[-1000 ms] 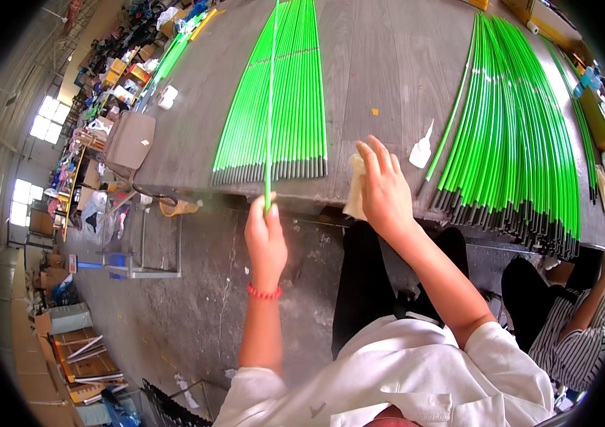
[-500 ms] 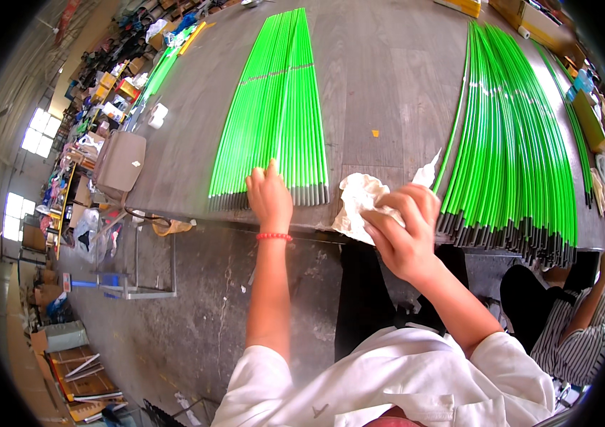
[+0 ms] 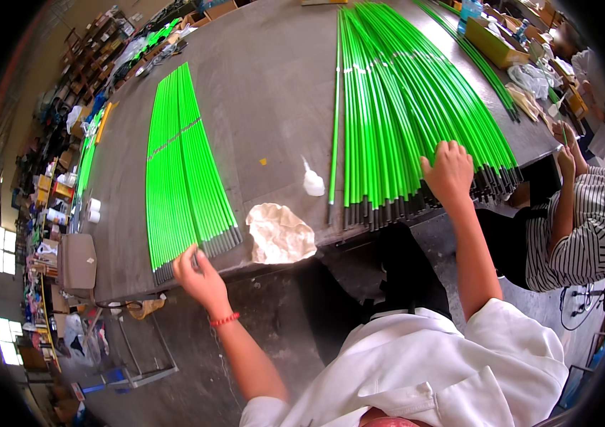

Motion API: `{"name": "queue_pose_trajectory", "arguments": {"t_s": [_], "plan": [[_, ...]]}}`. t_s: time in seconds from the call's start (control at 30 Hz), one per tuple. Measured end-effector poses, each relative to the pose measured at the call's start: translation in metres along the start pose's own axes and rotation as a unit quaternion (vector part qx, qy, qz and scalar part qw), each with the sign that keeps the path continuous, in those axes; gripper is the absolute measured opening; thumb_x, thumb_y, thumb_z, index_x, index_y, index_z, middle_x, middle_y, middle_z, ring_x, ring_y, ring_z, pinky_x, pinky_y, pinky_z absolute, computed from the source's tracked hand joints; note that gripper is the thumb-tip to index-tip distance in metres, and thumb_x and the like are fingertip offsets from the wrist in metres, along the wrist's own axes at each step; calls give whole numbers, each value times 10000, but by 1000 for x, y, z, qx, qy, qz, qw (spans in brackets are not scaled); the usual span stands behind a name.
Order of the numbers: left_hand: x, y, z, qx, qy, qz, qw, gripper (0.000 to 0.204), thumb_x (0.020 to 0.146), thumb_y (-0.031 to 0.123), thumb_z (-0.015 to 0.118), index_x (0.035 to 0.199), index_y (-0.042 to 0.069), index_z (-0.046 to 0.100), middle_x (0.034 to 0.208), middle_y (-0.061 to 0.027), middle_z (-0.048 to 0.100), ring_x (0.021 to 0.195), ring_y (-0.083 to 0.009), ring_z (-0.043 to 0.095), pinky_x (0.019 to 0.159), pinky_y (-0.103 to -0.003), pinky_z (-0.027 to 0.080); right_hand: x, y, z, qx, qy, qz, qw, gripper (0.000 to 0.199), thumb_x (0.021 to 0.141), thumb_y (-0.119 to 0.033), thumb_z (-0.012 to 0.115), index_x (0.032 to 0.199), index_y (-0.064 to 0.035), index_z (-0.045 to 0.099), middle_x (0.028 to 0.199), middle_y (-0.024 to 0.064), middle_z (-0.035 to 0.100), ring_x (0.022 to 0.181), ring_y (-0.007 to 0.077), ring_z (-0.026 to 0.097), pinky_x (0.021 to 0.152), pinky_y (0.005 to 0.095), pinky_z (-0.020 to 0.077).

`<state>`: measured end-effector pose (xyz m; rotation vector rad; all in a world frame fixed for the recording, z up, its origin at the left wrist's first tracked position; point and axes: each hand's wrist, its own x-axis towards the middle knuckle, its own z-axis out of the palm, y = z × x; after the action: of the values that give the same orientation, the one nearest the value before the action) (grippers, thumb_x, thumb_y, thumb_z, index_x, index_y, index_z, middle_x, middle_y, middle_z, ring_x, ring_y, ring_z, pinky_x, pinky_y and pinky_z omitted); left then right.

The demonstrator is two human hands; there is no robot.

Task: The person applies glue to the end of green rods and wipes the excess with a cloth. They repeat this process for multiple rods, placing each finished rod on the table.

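Tabletop (image 3: pixel 245 92) in dull grey stretches across the view, its near edge running just in front of the person's lap. On its right side spreads a large fan of green rods (image 3: pixel 388 107), the dark ends crowded at that near edge; on the left lies a flat, narrower row of green rods (image 3: pixel 178 171), its dark ends also close to the edge. A crumpled pale cloth (image 3: pixel 279 235) sits between them, right at the edge.

The right hand (image 3: pixel 450 172) rests over the fan near its dark ends, fingers bent; whether it grips a rod cannot be told. The left hand (image 3: pixel 201 281) has its fingers partly curled at the row's dark ends, and any pinch there is hidden.

The rods look loose and round, so a sideways knock could roll some out of line, and a pull toward the body could tip ends over the edge. A low sweep between the groups might push the cloth off or strike the small white bottle (image 3: pixel 313 181). The widest room for moving is the strip beyond that bottle, around a tiny orange scrap (image 3: pixel 263 161).
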<state>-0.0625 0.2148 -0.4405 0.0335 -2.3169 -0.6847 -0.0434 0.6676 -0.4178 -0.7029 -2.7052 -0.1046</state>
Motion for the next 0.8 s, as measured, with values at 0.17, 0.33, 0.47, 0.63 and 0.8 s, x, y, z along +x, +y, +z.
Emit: {"name": "queue_pose_trajectory", "arguments": {"t_s": [0.17,0.33,0.47,0.63,0.8], "plan": [[-31,44,-30,-54,1,-7,999,107,854,38,531,922,19,611,921,-60,554,808,-161,518,646,-255,407,-1,9,9,-10,-2,2,1000,217,734,-242,636,810,-41,604,867,91,599,863,247,574,769,369,442],[-52,78,-47,-70,0,-9,997,100,861,27,522,908,-3,605,917,-61,558,813,-149,522,663,-253,411,-1,21,14,37,31,19,999,166,736,-219,611,729,-55,588,770,94,616,752,260,604,683,385,460],[-60,128,-52,-156,-38,12,987,94,869,13,517,911,-24,593,918,-67,552,840,-144,523,729,-257,430,-14,26,-17,137,-5,74,988,241,789,-254,587,684,-41,555,731,119,614,697,287,614,588,428,449],[-86,199,-29,-391,-279,-33,877,338,823,16,592,1152,-20,523,1080,-124,586,963,-201,588,806,-291,475,-68,15,-51,473,-64,16,878,292,836,-228,601,688,-1,492,651,137,551,534,248,526,488,354,379],[-65,245,-3,-608,-348,-39,713,739,877,78,564,1421,20,67,1366,-228,311,1153,-281,489,945,-385,416,-153,-24,-72,623,-215,-190,728,215,828,-160,609,734,-11,486,642,160,509,533,311,500,504,389,399]]}}
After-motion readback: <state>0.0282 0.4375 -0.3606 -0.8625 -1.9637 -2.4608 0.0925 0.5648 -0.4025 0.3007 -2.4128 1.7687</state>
